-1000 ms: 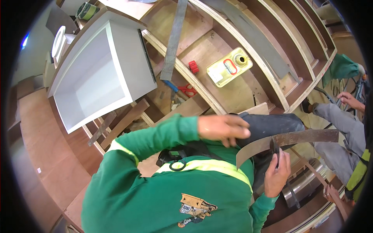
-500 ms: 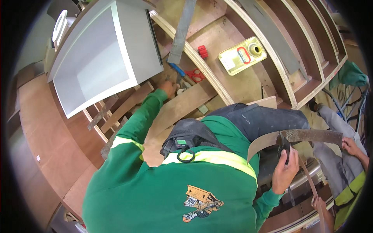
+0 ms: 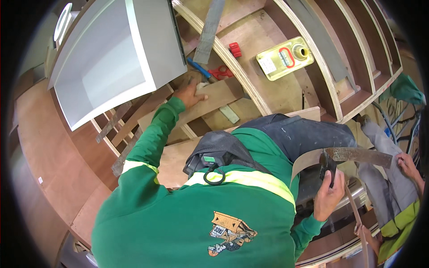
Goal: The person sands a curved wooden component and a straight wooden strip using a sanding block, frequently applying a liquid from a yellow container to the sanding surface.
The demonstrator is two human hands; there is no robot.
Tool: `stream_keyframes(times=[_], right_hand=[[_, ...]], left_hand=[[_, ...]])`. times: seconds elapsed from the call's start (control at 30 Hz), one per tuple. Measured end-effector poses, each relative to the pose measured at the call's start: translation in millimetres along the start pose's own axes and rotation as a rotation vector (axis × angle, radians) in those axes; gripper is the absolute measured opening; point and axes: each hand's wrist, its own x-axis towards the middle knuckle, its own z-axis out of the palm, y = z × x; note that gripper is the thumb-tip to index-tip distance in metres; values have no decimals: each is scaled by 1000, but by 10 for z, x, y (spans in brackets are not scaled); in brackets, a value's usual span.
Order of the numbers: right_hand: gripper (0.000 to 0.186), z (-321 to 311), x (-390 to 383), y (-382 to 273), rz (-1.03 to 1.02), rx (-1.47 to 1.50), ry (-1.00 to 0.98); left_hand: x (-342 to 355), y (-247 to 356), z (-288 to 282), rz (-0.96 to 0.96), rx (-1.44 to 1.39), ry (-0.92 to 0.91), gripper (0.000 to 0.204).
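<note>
Printed matter in the head view. On the green top, a coloured print carries two dark triangles on an orange panel; beneath that panel, a small white plate bears a short row of dark capitals. On the upper face of the gold-coloured tin, a white label lies toward the end opposite the cap; its fine print is too small to read. Beside the red handle, a blue-and-white printed panel shows lettering, likewise too small to read.
</note>
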Motion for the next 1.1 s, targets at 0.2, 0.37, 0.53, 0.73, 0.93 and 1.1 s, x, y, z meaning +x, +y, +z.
stream_keyframes(times=[0.2, 0.37, 0.53, 0.73, 0.93, 1.1], right_hand=[[16, 11, 8, 5, -6, -5, 10], [16, 9, -50, 34, -8, -8, 6], [16, 16, -66, 61, -35, 7, 23], [18, 33, 14, 50, -53, 45, 7], [18, 11, -21, 130, -38, 44, -1], [21, 46, -140, 204, -14, 84, 77]], left_hand=[[-208, 531, 374, 613, 165, 392, 49], [-29, 488, 1219, 776, -45, -276, 49], [-56, 180, 1629, 200, -193, -306, 41], [-2, -876, 2052, 43, 119, -111, 33], [-109, -331, 1206, 158, -131, -380, 36], [-626, 1626, -210, 476, -587, -123, 43]])
